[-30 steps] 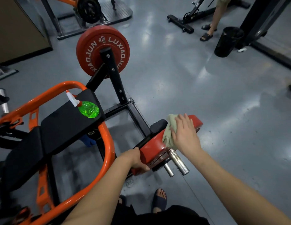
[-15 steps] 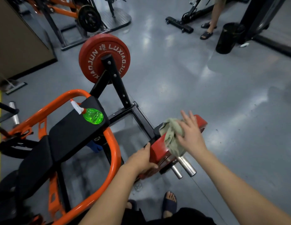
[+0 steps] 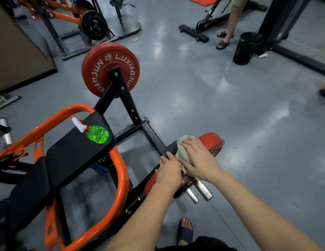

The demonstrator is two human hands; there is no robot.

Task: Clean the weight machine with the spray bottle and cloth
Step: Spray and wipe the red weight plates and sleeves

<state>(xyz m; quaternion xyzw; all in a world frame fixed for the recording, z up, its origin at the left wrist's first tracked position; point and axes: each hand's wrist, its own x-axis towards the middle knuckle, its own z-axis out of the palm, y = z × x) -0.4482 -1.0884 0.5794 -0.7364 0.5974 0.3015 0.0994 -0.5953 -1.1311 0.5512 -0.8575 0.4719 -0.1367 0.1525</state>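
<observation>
Greenish cloth [image 3: 183, 151] pinned on the red plate [image 3: 211, 140] under the right hand [image 3: 199, 158], fingers flat and spread. Left hand [image 3: 169, 171] rests straight-fingered just beside it, holding nothing. Green spray bottle [image 3: 97, 134] lies on the black pad [image 3: 73, 153].

We see bright, even overhead light. Pale glare streaks the glossy floor [image 3: 248, 142] beyond the right hand [image 3: 198, 158]; soft shadows pool left of the left hand [image 3: 169, 171]. Straight lines bow toward the edges, and far corners look soft.
</observation>
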